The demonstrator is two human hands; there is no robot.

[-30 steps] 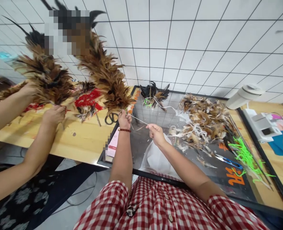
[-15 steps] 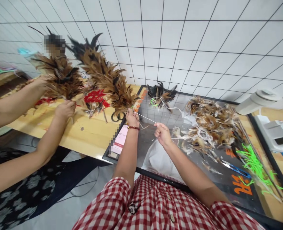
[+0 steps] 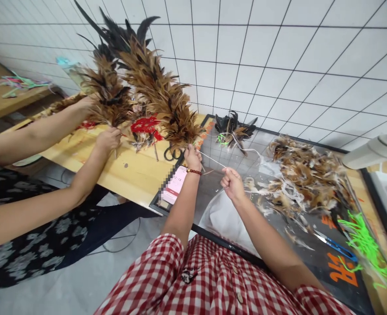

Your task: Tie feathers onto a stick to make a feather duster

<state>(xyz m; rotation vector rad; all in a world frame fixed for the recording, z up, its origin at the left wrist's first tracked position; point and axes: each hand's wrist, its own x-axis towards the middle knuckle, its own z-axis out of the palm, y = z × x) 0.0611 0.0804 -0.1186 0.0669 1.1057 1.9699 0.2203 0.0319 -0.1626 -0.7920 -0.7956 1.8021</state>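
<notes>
My left hand is closed round the lower end of a feather duster, whose brown plumes lean up and left to long black tips. From that end a white string runs taut to my right hand, which pinches it in closed fingers. My fingers hide the duster's handle where the string meets it. Below my left hand a phone lies on the dark mat. A pile of loose brown feathers spreads to the right of my right hand.
At left a co-worker's hands hold another feather duster. Black-handled scissors and red strips lie between us. Black feathers sit by the wall. Blue snips, green strips and a white tumbler are at right.
The view has turned left, so everything sits further right in the picture. My hands keep their hold on the duster and the taut string.
</notes>
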